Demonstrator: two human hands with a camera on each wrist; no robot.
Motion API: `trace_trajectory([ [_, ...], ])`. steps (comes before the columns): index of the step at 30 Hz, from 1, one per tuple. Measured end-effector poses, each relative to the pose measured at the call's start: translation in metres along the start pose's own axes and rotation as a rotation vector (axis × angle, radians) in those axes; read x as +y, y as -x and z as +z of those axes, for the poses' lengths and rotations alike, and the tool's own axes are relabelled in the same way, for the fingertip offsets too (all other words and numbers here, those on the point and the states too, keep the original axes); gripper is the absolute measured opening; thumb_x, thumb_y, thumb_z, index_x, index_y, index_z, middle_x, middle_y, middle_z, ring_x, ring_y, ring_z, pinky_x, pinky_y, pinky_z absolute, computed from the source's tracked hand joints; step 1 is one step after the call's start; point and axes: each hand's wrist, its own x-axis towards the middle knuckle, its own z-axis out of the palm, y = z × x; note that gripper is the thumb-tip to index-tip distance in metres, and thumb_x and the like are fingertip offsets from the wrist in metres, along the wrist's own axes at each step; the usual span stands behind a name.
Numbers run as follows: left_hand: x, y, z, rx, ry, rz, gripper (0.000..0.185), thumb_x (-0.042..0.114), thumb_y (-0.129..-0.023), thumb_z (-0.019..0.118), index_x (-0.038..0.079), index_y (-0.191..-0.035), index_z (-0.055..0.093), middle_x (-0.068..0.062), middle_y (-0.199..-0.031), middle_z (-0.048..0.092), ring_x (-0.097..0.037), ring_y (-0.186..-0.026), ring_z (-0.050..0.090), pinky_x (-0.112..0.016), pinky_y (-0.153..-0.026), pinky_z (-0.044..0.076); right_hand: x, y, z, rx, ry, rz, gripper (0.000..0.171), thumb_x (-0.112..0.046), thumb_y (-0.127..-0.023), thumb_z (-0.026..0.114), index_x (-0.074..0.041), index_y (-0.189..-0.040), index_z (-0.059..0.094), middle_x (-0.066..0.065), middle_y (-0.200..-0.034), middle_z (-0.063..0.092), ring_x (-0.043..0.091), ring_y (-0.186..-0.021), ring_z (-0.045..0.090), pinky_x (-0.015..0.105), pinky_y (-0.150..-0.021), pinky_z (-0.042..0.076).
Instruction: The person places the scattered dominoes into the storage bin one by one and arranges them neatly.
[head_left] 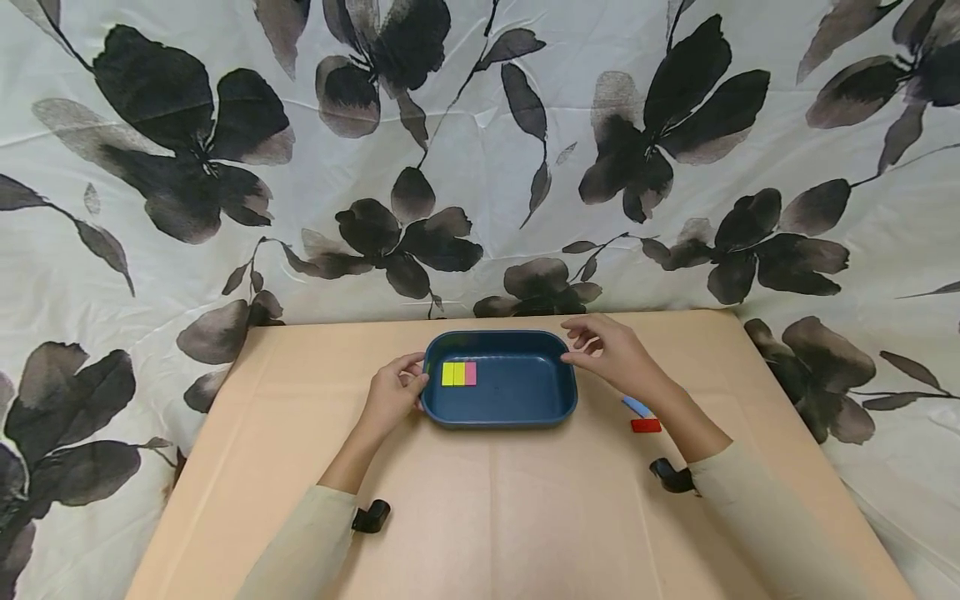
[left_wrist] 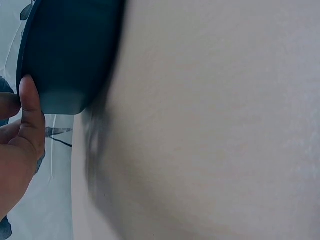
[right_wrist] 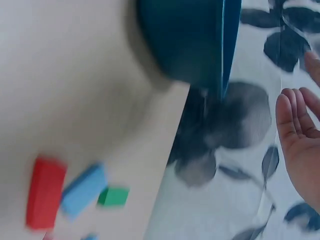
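Note:
A dark blue tray (head_left: pixel 517 396) with rounded corners sits near the far side of the table. Inside it, toward the left, two yellow pieces (head_left: pixel 453 374) and a pink piece (head_left: pixel 471 374) lie in a row. My left hand (head_left: pixel 392 388) pinches the tray's left rim; the left wrist view shows the thumb (left_wrist: pixel 31 97) against the outer wall. At the tray's right end is my right hand (head_left: pixel 613 357), its fingers loosely bent. In the right wrist view this hand stands apart from the tray wall (right_wrist: pixel 192 45) and holds nothing.
Right of the tray, under the right forearm, lie a red block (head_left: pixel 646 426) and a blue block (head_left: pixel 637 407). A green block (right_wrist: pixel 114 196) shows beside them in the right wrist view. Floral cloth (head_left: pixel 525 167) hangs behind the tan table (head_left: pixel 487 517).

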Motion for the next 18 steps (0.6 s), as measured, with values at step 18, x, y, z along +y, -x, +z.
trace_trajectory([
  [18,0.002,-0.003,0.003,0.025,0.01,-0.01,0.039,0.001,-0.098,0.065,-0.002,-0.137,0.061,-0.017,-0.104,0.06,-0.016,-0.058,0.061,-0.042,-0.056,0.063,0.101,0.088,-0.047,0.088,0.05,0.213,0.044,-0.021,-0.092,0.08,-0.004,-0.13,0.065,0.017,-0.118,0.07,0.017,-0.1,0.065,0.005,-0.084,0.052],
])
